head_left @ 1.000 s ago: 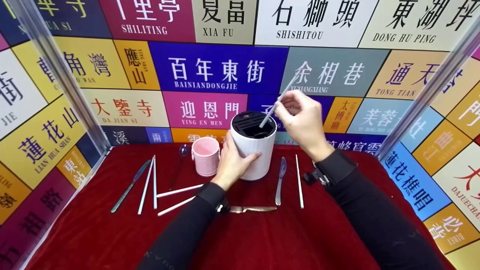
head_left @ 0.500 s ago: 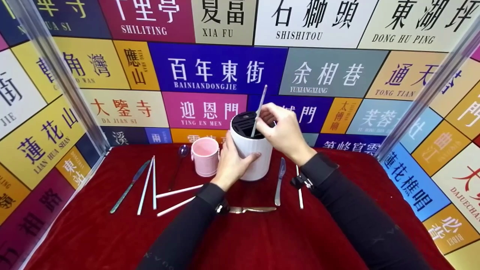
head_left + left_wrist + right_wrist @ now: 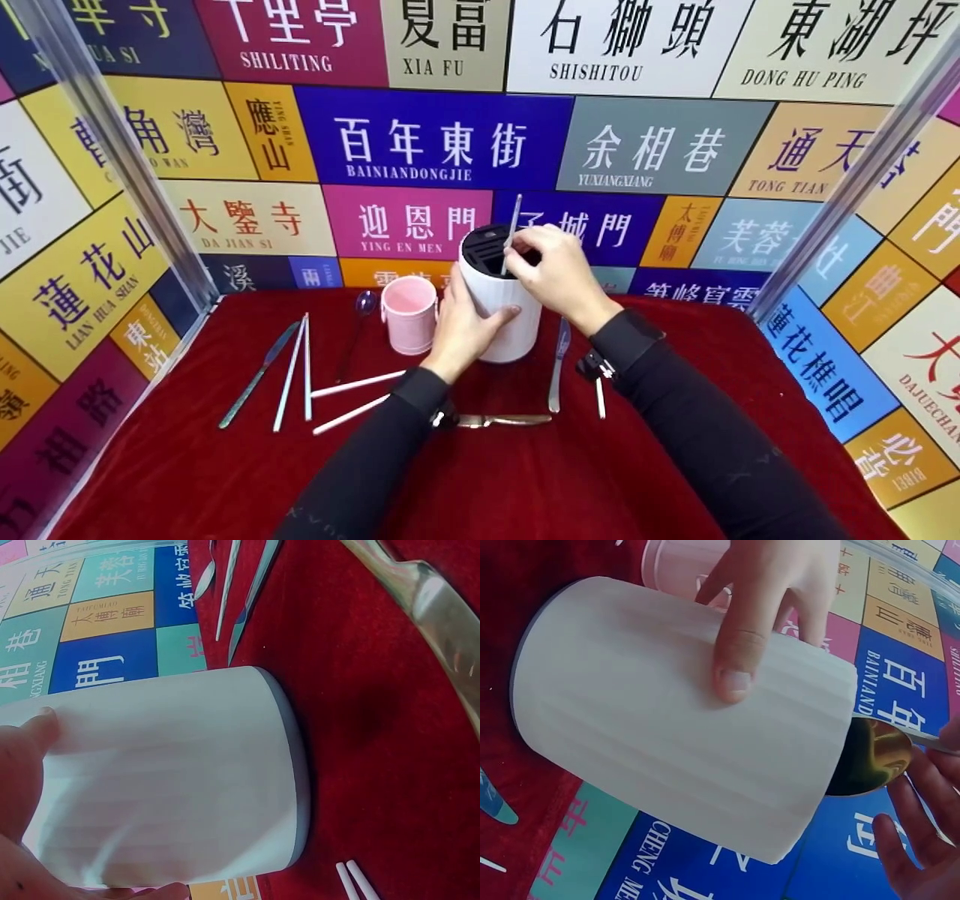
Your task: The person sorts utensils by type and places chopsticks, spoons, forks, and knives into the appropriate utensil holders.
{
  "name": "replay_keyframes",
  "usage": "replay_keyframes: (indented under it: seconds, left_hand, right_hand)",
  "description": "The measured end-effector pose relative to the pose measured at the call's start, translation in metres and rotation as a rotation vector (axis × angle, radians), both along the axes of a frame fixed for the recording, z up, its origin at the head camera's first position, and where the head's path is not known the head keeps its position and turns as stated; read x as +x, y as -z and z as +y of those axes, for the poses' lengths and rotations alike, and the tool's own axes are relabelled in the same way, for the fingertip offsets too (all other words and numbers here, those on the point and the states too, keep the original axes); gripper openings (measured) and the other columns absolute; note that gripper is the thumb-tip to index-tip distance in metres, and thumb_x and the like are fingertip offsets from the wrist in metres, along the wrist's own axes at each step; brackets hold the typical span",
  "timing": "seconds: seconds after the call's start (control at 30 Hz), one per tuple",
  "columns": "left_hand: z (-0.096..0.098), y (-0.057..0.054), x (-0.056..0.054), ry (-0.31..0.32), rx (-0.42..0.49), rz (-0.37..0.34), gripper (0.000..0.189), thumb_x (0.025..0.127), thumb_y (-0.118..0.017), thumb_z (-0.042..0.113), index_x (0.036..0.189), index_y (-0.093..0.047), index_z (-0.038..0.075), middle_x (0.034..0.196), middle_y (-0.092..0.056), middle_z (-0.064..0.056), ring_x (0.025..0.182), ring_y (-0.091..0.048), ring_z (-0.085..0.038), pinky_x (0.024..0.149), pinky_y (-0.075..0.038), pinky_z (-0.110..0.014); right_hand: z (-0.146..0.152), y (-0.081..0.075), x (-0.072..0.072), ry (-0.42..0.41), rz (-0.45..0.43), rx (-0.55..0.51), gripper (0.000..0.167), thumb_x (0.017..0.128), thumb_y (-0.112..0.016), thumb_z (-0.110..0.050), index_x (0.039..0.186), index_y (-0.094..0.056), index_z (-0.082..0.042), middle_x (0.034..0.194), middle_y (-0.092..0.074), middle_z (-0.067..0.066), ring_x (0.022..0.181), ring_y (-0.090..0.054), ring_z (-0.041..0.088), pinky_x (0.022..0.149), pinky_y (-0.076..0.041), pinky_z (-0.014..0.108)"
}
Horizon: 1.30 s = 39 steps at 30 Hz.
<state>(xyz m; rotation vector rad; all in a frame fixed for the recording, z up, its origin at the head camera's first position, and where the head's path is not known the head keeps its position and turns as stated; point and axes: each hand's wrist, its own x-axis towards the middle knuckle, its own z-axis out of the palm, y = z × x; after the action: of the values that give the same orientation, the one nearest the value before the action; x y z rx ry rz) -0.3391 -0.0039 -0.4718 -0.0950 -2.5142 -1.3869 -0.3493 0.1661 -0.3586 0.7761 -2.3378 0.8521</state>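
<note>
Head view is up on my screen. How far along do you read it?

– Partway, I'd judge. My feed has the white cylindrical holder with a black slotted top standing near the middle of the far edge of the red cloth-covered table. A slim silvery stick has its lower end inside.

And the hands?

– The left hand grips the holder's side, thumb across the front. The right hand pinches the stick. I can't tell how deep it sits, or in which compartment.

Anything else in there?

– My right wrist feed shows a gold metal spoon at the rim, so I count that as in.

What's left out?

– Plenty. Toward the left edge I have a silvery knife, two pale bluish sticks and a dark long-handled spoon beside the pink cylindrical cup. Nearer the near edge lie two white sticks and a gold-toned metal knife. Toward the right edge: a blue-tinted silvery knife and a pale single stick, partly hidden.
</note>
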Motion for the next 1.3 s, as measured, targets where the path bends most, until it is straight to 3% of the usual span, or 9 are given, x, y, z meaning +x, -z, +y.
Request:
replay_keyframes:
  seconds: [0.6,1.07,1.3]
  left_hand:
    - [-0.003,0.004,0.0,-0.006,-0.031,0.004,0.131,0.086,-0.092,0.057,0.177,-0.012,0.006,0.175,-0.038,-0.027,0.158,-0.046,-0.045,0.131,-0.04,-0.056]
    - [-0.001,0.005,0.001,-0.008,-0.012,0.015,0.13,0.085,-0.093,0.054,0.177,-0.013,0.007,0.173,-0.041,-0.028,0.156,-0.049,-0.044,0.129,-0.043,-0.057]
    - [-0.001,0.001,0.0,0.001,-0.006,0.03,0.128,0.086,-0.092,0.053,0.176,-0.014,0.008,0.17,-0.044,-0.028,0.154,-0.051,-0.043,0.127,-0.045,-0.057]
  right_hand:
    - [-0.004,0.012,-0.004,-0.013,-0.085,0.097,0.02,0.101,-0.073,-0.019,0.109,-0.086,-0.005,0.108,-0.085,0.011,0.107,-0.074,0.034,0.098,-0.058,0.049]
    - [0.016,0.016,0.004,0.024,-0.045,-0.048,0.017,0.102,-0.072,-0.015,0.108,-0.086,-0.007,0.108,-0.085,0.01,0.109,-0.077,0.031,0.103,-0.057,0.047]
    - [0.035,0.011,0.007,0.025,-0.032,-0.121,0.014,0.102,-0.075,-0.013,0.108,-0.086,-0.006,0.106,-0.085,0.009,0.101,-0.079,0.023,0.094,-0.062,0.036]
